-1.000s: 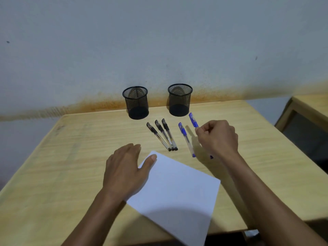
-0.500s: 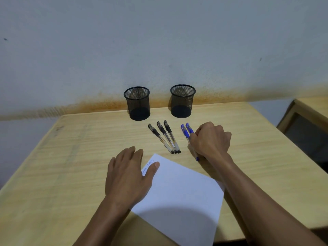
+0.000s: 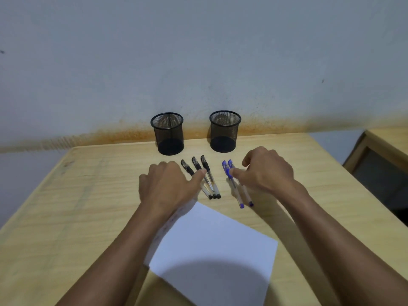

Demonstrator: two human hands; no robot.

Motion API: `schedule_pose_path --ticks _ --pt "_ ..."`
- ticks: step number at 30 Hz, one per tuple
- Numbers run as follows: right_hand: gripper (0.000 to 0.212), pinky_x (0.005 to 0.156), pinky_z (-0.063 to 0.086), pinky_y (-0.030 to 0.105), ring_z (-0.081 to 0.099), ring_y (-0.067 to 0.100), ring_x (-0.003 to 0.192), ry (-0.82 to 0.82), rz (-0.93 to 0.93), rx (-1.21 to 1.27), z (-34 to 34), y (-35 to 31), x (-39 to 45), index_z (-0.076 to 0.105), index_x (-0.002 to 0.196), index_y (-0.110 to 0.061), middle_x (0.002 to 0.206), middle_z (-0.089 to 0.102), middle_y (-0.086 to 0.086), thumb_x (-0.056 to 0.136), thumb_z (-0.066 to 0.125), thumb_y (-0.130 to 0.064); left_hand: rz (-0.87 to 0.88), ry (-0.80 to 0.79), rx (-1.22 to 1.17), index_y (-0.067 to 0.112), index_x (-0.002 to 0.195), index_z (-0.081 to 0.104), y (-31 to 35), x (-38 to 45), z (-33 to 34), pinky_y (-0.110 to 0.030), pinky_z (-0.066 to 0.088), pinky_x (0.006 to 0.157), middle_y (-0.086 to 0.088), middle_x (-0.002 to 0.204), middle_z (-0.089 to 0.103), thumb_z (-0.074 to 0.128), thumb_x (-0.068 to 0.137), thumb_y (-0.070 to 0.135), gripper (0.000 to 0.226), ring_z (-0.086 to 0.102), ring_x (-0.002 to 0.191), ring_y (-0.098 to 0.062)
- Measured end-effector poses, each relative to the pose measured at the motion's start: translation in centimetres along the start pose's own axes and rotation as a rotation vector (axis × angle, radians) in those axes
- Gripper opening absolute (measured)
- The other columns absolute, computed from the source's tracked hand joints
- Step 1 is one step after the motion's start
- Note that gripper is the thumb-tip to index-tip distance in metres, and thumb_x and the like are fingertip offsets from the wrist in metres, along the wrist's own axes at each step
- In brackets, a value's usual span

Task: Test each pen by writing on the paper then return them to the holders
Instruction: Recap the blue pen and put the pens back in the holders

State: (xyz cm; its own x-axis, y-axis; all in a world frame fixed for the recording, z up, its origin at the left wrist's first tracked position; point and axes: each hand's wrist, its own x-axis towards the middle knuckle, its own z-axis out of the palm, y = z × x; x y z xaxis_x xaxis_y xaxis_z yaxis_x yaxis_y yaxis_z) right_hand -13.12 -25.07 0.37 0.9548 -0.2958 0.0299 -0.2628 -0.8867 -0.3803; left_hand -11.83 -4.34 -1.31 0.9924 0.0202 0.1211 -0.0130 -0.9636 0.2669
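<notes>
My left hand (image 3: pixel 167 186) lies over the wooden table (image 3: pixel 88 195), palm down, fingers loosely spread and holding nothing; its thumb reaches toward the three black pens (image 3: pixel 204 177) and the tip sits over the middle of them, though I cannot tell whether it touches them. Those black pens lie side by side on the table, caps pointing toward the wall, their near ends fanned close together just beyond the far corner of the paper (image 3: pixel 212 250). My right hand (image 3: pixel 267 171) hangs over the table to the right of the two blue pens (image 3: pixel 234 184), fingers relaxed and a little curled, gripping nothing; my thumb tip points at the upper part of the blue pair, and I cannot tell whether it rests on the nearer one or is just beside it. The blue pens lie touching each other, parallel, caps toward the wall and blue ends toward me. Behind the pens stand two black mesh holders, both upright near the far edge: the left holder (image 3: pixel 168 133) behind the black pens, the right holder (image 3: pixel 224 131) behind the gap between the two groups of pens. The white sheet lies flat and turned at an angle, partly beneath my left forearm, with my shadow falling on its near part
</notes>
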Motion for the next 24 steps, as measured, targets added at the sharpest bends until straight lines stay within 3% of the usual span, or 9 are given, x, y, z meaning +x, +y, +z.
schedule_pose_path --ticks 3,5,10,13,16,18,24 --pt "0.041 0.061 0.040 0.031 0.056 0.020 0.074 -0.162 -0.049 -0.146 -1.0 -1.4 1.4 0.054 0.087 -0.018 0.095 0.061 -0.001 0.074 0.077 -0.050 -0.045 -0.160 0.080 0.021 0.072 0.052 2.9 2.8 0.1 -0.041 0.041 0.079 -0.001 0.083 0.056 0.047 0.074 0.080 0.059 0.052 0.085 -0.028" --pt "0.041 0.056 0.038 0.030 0.054 0.016 0.067 -0.256 -0.081 -0.206 -0.9 -2.1 2.3 0.052 0.081 -0.018 0.084 0.059 -0.002 0.069 0.082 -0.043 -0.055 -0.212 0.111 0.021 0.077 0.056 4.4 4.1 0.4 -0.039 0.045 0.079 0.001 0.081 0.057 0.055 0.069 0.074 0.053 0.057 0.082 -0.027" --pt "0.028 0.059 0.049 0.029 0.063 0.021 0.065 -0.358 -0.140 -0.304 -0.8 -3.2 4.1 0.059 0.070 -0.014 0.076 0.063 0.003 0.067 0.083 -0.028 -0.058 -0.261 0.107 0.017 0.078 0.057 6.7 5.7 1.0 -0.036 0.053 0.073 0.000 0.079 0.057 0.074 0.058 0.041 0.036 0.058 0.077 -0.026" --pt "0.034 0.064 0.053 0.030 0.066 0.022 0.067 -0.381 -0.157 -0.367 -0.5 -3.7 4.6 0.058 0.068 -0.015 0.074 0.063 0.001 0.060 0.087 -0.032 -0.023 -0.273 0.117 0.014 0.095 0.060 7.2 6.4 1.7 -0.036 0.056 0.076 -0.005 0.092 0.063 0.073 0.065 0.039 0.041 0.062 0.086 -0.029" --pt "0.029 0.064 0.050 0.032 0.059 0.020 0.063 -0.359 -0.206 -0.418 0.3 -3.6 4.8 0.060 0.075 -0.013 0.074 0.059 0.002 0.065 0.082 -0.029 0.020 -0.266 0.167 0.014 0.115 0.057 7.3 6.6 2.8 -0.034 0.051 0.075 -0.008 0.111 0.064 0.070 0.074 0.041 0.051 0.061 0.101 -0.030" --pt "0.023 0.065 0.049 0.033 0.056 0.020 0.063 -0.349 -0.234 -0.422 0.7 -3.2 4.8 0.061 0.084 -0.013 0.075 0.057 0.003 0.073 0.076 -0.027 0.030 -0.212 0.153 0.012 0.119 0.056 6.8 6.4 3.2 -0.034 0.048 0.072 -0.010 0.114 0.063 0.067 0.080 0.034 0.046 0.061 0.102 -0.031" --pt "0.017 0.070 0.045 0.035 0.057 0.026 0.079 -0.302 -0.166 -0.252 0.5 -1.8 3.7 0.052 0.096 -0.014 0.095 0.060 0.004 0.088 0.058 -0.028 -0.071 0.031 -0.257 0.013 0.099 0.057 5.1 6.2 2.9 -0.035 0.044 0.063 -0.004 0.088 0.059 0.058 0.085 0.025 0.019 0.058 0.077 -0.028"
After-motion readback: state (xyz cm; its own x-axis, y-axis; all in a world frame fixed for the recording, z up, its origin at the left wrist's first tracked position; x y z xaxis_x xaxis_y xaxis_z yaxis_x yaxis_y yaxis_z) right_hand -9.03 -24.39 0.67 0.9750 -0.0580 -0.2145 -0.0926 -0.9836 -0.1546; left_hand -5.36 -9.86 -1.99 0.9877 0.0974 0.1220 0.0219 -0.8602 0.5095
